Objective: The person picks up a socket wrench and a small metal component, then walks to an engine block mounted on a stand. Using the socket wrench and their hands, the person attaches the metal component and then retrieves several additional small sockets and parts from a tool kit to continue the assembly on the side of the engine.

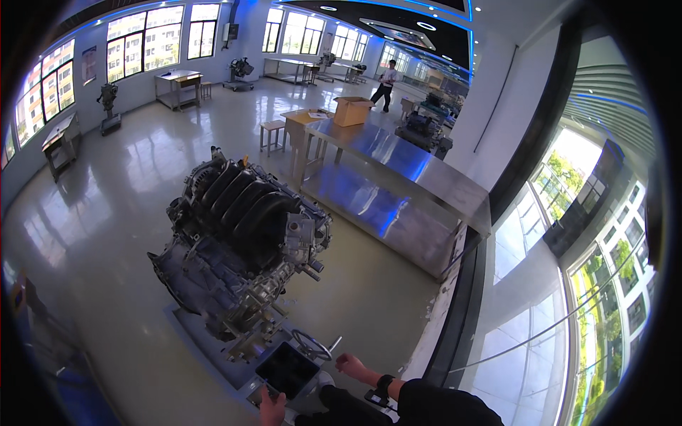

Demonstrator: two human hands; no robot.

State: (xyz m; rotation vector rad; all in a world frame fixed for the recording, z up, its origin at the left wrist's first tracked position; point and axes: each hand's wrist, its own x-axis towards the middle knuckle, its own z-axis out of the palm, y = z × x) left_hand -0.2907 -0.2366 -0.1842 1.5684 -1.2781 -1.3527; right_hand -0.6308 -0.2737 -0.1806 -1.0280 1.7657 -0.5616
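A large car engine [245,213] with a black ribbed intake manifold and grey metal housings stands in front of me on a low stand. At its near end is a black rectangular tray [288,369] with a light rim. My left hand [271,410] is by the tray's near left corner, thumb and finger apart, with nothing visible in it; its lower part is cut off by the picture's edge. Beside the tray is a handwheel [311,345] with a projecting handle. My right hand [350,366] is just right of the wheel, apart from it, fingers loosely bent, holding nothing I can see.
A long stainless steel workbench [398,160] stands beyond the engine, carrying a cardboard box [353,111]. A wooden stool [272,133] stands by its left end. Farther back are another person [385,86], more benches and engines on stands. A wall and windows run along the right.
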